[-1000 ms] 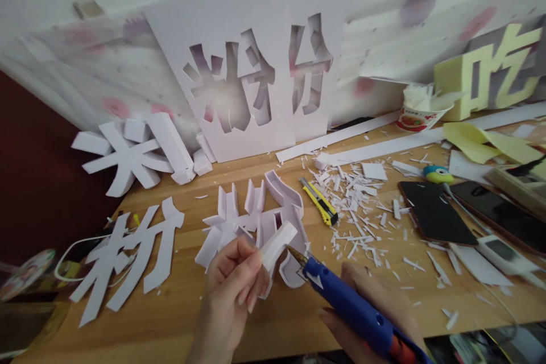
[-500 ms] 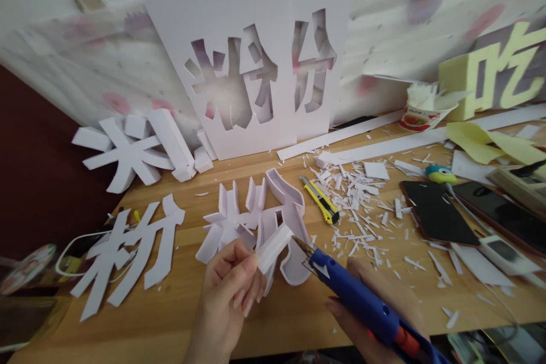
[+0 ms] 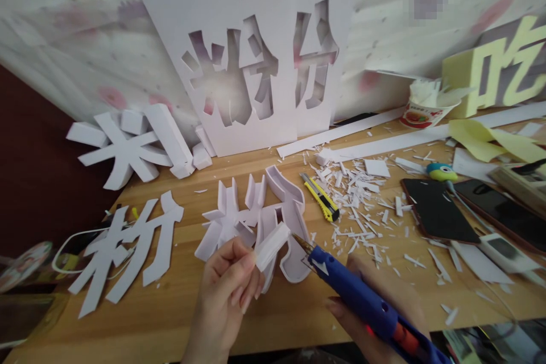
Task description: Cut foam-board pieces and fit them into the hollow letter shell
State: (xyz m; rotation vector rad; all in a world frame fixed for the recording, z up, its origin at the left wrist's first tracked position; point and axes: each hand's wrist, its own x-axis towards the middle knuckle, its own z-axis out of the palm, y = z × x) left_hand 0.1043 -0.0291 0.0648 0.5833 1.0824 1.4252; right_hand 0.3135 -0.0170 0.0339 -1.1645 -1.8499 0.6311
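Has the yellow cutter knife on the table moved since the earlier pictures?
No. The yellow cutter knife lies in the same place beside the pile of white scraps; only the camera view has shifted slightly.

I can't see much of the right hand (image 3: 396, 287) behind the blue tool (image 3: 356, 290), whose rear runs past the bottom edge.

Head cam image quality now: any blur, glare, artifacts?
Head view: soft light, no strong glare on the blue tool; backdrop sheet looks hazy, with a pixelated patch upper right; yellow cutter reads fairly crisp; far left side is darker.
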